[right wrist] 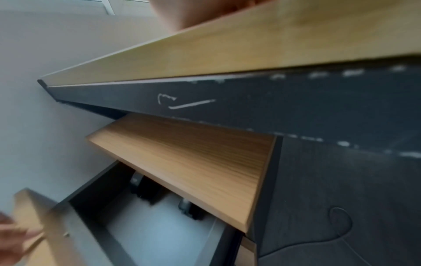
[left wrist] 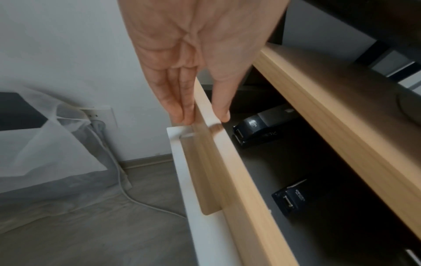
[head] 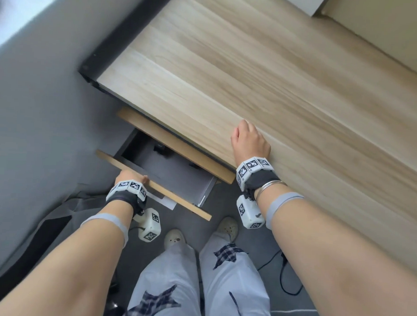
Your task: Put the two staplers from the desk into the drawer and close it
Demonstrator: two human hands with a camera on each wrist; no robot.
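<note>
Two black staplers lie inside the one open drawer (head: pixel 154 179), one (left wrist: pixel 257 129) near its left end, the other (left wrist: pixel 290 197) further along and well apart from it. The left hand (left wrist: pixel 193 59) has straight fingers (left wrist: pixel 175 97) pressed together against the outside of the drawer front, thumb over its top edge. The right hand (head: pixel 249 141) rests on the desk (head: pixel 253 72), fingers curled under, holding nothing.

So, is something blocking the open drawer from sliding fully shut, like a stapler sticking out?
Nothing visible blocks it. Both black staplers lie low on the grey floor of the wooden-fronted drawer, below its rim. The left hand already rests on the front's top edge.
</note>
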